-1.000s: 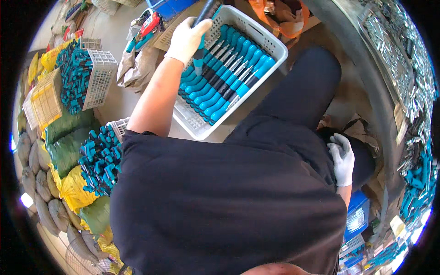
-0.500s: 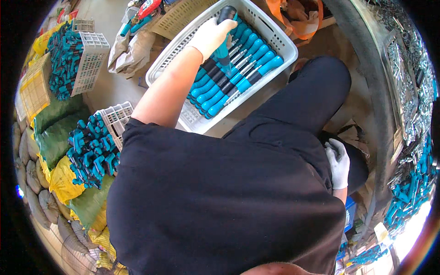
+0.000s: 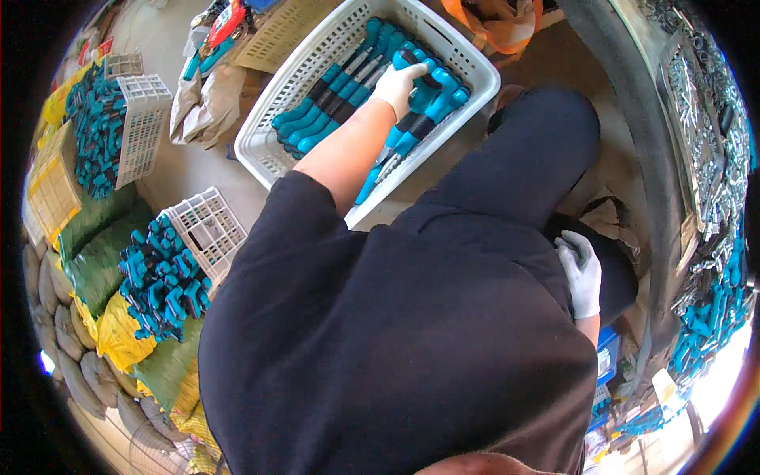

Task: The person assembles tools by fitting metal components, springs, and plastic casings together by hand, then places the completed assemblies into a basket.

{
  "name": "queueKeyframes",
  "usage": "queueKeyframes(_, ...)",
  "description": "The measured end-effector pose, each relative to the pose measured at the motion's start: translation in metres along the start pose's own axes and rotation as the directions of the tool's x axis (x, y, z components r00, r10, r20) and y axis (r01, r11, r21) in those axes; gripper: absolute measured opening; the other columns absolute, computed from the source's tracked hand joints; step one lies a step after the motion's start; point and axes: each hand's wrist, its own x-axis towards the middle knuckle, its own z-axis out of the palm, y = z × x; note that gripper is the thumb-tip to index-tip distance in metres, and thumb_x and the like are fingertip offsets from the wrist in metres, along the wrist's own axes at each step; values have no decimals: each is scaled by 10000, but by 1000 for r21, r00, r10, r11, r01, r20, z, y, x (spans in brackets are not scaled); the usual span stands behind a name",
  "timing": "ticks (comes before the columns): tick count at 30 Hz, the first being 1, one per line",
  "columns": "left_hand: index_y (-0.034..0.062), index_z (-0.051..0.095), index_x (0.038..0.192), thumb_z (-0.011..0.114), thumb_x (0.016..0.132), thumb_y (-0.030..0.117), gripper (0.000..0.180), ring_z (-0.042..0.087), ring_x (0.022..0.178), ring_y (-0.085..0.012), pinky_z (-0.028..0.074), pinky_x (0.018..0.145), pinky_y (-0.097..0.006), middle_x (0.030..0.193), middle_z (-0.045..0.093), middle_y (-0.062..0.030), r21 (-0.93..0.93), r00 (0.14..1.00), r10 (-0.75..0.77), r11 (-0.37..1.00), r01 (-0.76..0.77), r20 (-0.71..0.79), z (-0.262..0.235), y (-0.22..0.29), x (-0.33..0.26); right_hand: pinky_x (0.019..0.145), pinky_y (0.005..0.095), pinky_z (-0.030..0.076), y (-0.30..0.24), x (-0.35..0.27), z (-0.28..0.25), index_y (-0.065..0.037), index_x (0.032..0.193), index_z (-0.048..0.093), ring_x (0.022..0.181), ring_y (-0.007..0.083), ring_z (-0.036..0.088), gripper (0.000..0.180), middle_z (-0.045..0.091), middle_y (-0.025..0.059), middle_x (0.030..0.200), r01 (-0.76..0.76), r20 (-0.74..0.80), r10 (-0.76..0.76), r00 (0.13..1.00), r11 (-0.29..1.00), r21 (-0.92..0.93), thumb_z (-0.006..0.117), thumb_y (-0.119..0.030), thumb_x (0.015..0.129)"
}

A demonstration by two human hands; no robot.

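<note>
The left hand (image 3: 400, 81), in a white glove, reaches to the far side of the scene and rests inside the white plastic basket (image 3: 279, 162). Its fingers are curled down over the black-and-teal handle of a screwdriver (image 3: 413, 60) that lies on top of the row; whether they are clamped on it or only pressing on it cannot be told from this angle. The right hand (image 3: 580, 273), also gloved in white, sits near the body on the right, against the dark trouser leg (image 3: 522, 158), fingers loosely together and slightly bent, holding nothing that shows.

State of the work, as judged from the layout: the basket is well filled. Teal-handled screwdrivers (image 3: 332, 111) lie side by side in an orderly row across most of its floor, shafts pointing toward the near rim. A bare patch of mesh remains at the near left corner, so the filling appears well advanced but not complete.

Stock elsewhere looks unsorted. A loose heap of teal tools (image 3: 162, 281) spills from a small white crate (image 3: 207, 229) at near left. A further white crate (image 3: 141, 127) at far left stands against another pile of the same teal tools (image 3: 93, 131). A yellow crate (image 3: 51, 186) stands at the left edge, above green and yellow sacks (image 3: 99, 261). More teal tools (image 3: 708, 317) and metal hardware (image 3: 697, 103) show along the right rim
</note>
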Motion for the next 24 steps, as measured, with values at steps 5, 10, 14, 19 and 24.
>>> queueKeyframes(5,63,534,1174,779,696,332,601,592,1039,-242,447,919,-353,1115,623,-127,241,974,181,960,-145,-133,32,-17,7,893,276,467,4,4,-1,23,1201,552,986,168,616,330,642,142,1105,-69,12,69,998,995,72,600,-80,892)
queueKeyframes(10,77,540,1073,754,687,360,523,629,960,-322,472,852,-383,999,647,-170,423,929,307,884,-199,-205,33,-24,11,893,279,469,8,12,-6,26,1201,548,986,166,617,337,642,142,1095,-106,36,103,994,988,110,612,-99,894)
queueKeyframes(14,82,539,1065,738,703,363,500,637,942,-355,483,842,-417,986,660,-180,499,842,395,848,-180,-367,18,-26,24,891,278,471,9,17,-9,31,1199,545,993,163,615,345,641,139,1091,-124,73,115,991,984,132,624,-107,894)
queueKeyframes(19,42,531,1200,722,710,434,656,614,1052,-344,474,910,-391,1123,635,-204,651,966,158,759,15,-206,9,-28,55,885,276,477,11,26,-8,37,1199,544,994,163,618,342,643,136,1087,-135,94,123,988,982,132,617,-107,897)
queueKeyframes(24,-32,476,1314,724,694,542,880,578,1145,-309,442,978,-347,1246,586,-215,758,957,-103,635,-147,272,11,-29,79,880,279,482,17,30,-10,46,1199,545,978,161,624,340,643,140,1084,-169,103,155,982,976,140,611,-101,900)
